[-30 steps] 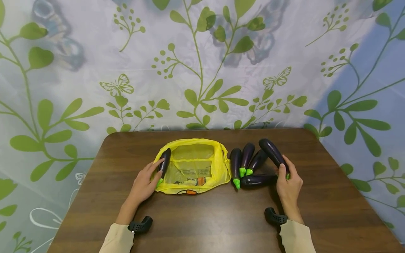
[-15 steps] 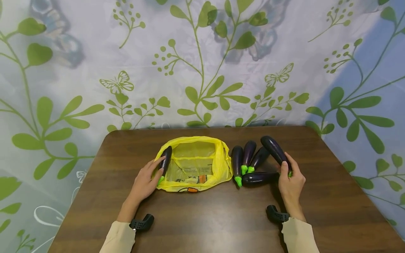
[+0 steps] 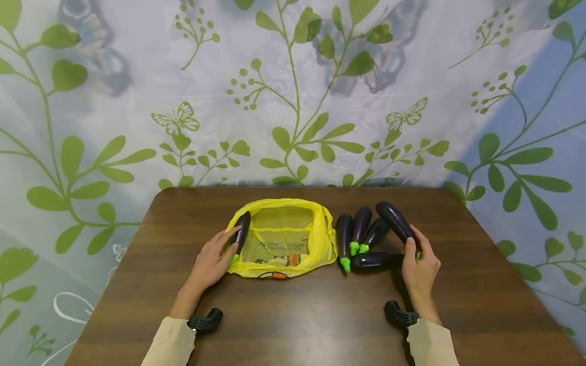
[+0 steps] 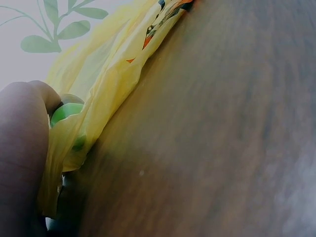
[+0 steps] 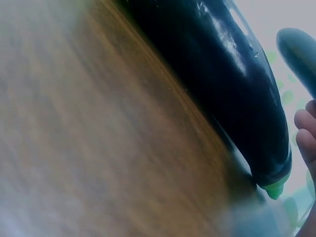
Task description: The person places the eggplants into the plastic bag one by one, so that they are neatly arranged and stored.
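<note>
A yellow plastic bag [image 3: 322, 249] lies on the table with its mouth spread toward me. One dark purple eggplant [image 3: 241, 235] with a green cap rests inside it, along the left side. My left hand [image 3: 211, 262] holds this eggplant at the bag's left rim, fingers over it and thumb near the cap. In the left wrist view, the bag's yellow film [image 4: 111, 98] partly covers the green cap [image 4: 66, 113]. On the right, my right hand [image 3: 420, 267] grips another eggplant [image 3: 393, 219] near its cap end, tilted up to the left; its cap is mostly hidden by the fingers.
Several more eggplants lie between the bag and my right hand: some side by side, such as the upright one [image 3: 344, 236], and one crosswise in front [image 3: 375, 261]. The brown wooden table [image 3: 293, 320] ends at a leaf-patterned cloth [image 3: 256, 127] behind.
</note>
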